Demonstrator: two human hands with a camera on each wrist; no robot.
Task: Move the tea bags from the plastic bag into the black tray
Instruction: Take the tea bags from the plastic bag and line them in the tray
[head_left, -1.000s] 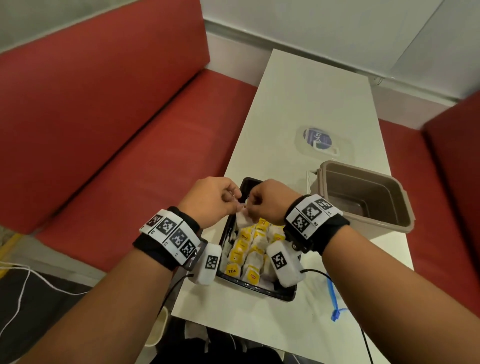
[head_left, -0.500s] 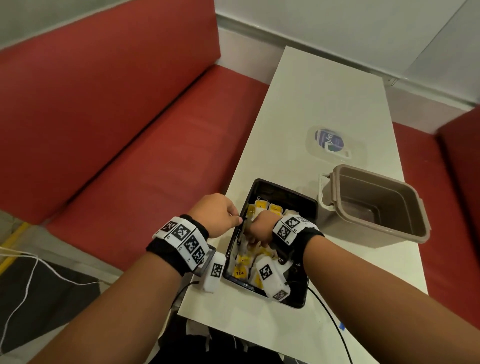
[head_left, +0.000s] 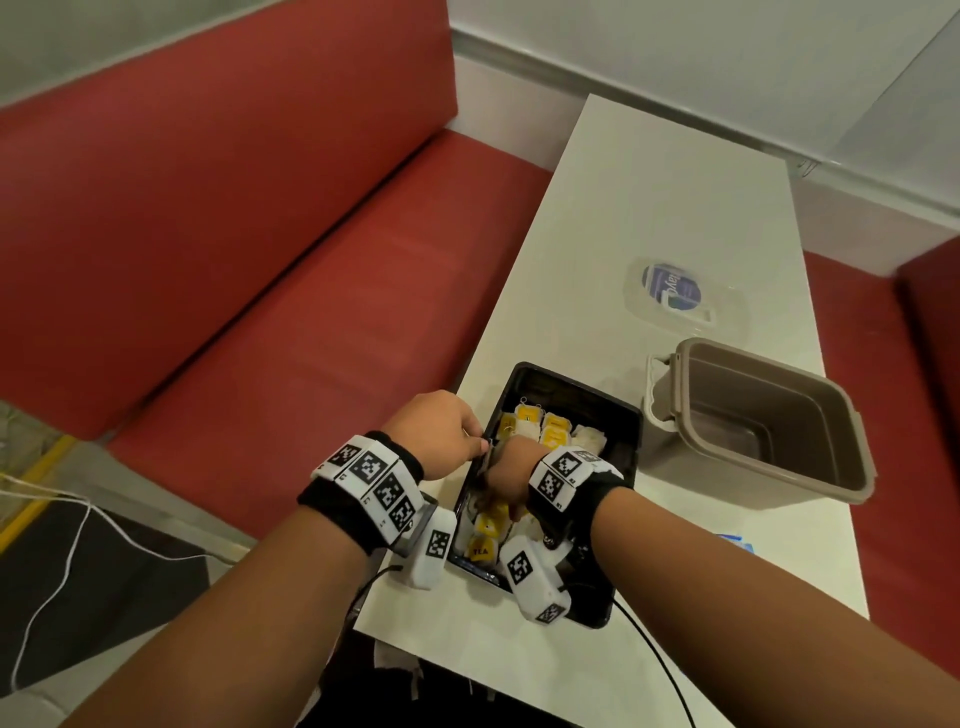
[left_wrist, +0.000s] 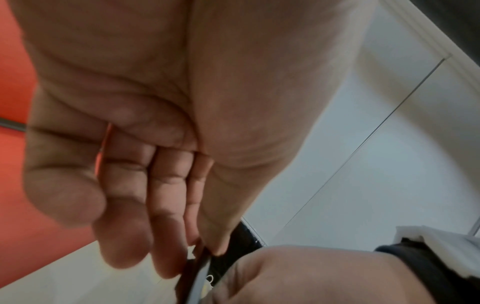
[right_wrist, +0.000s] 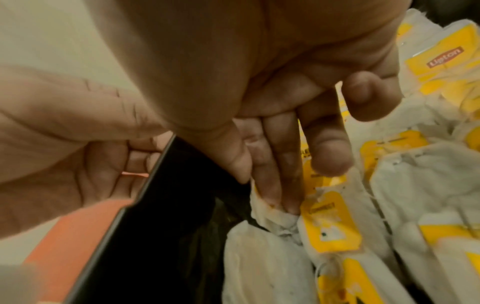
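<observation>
Inside the black tray (head_left: 623, 415), your right hand (head_left: 511, 470) reaches down with straight fingers (right_wrist: 270, 164) pressing a Lipton tea bag (right_wrist: 275, 214) into the gap by the left wall, likely so it packs tight against the rows of tea bags (head_left: 540, 426) already standing there. Your left hand (head_left: 439, 431) pinches the tray's left rim between thumb and fingers, which I judge steadies it on the white counter (head_left: 649, 234). The plastic bag isn't clearly in view.
</observation>
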